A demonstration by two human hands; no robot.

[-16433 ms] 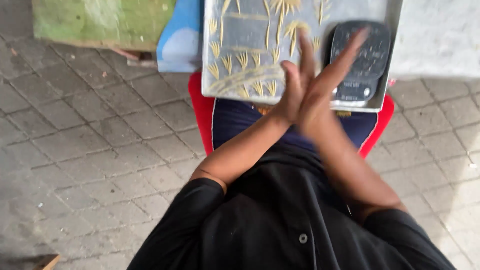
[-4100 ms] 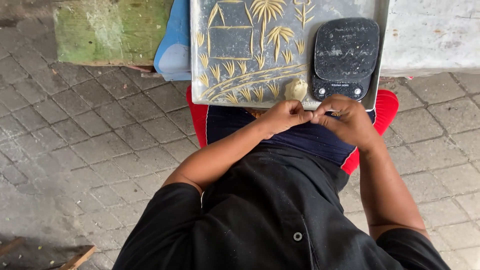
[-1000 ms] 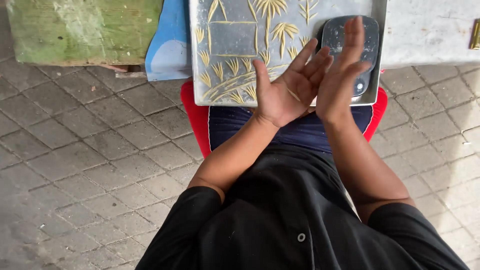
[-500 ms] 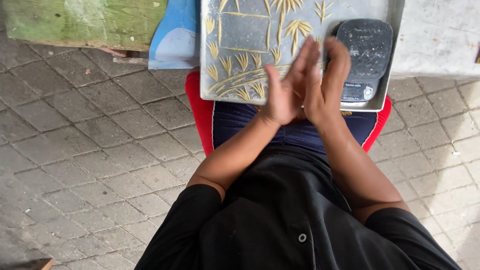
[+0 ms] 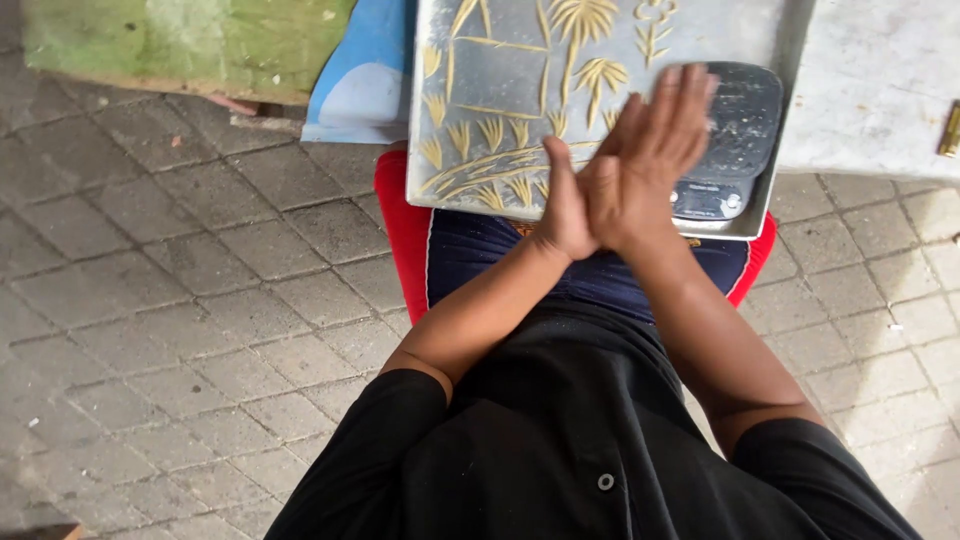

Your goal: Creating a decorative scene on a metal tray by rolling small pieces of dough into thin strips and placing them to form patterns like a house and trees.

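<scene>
Left hand (image 5: pixel 572 205) and right hand (image 5: pixel 650 150) are pressed flat together, fingers extended, nothing visibly gripped, above the metal tray (image 5: pixel 500 90) near its front edge, beside the black scale (image 5: pixel 740 130).

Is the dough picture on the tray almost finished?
Done: the metal tray already holds a dough house outline, palm trees and grass tufts. In hand: the left hand and right hand press palms together above it. Left: bare tray around the house.

Anything between pressed palms, perhaps hidden
</scene>
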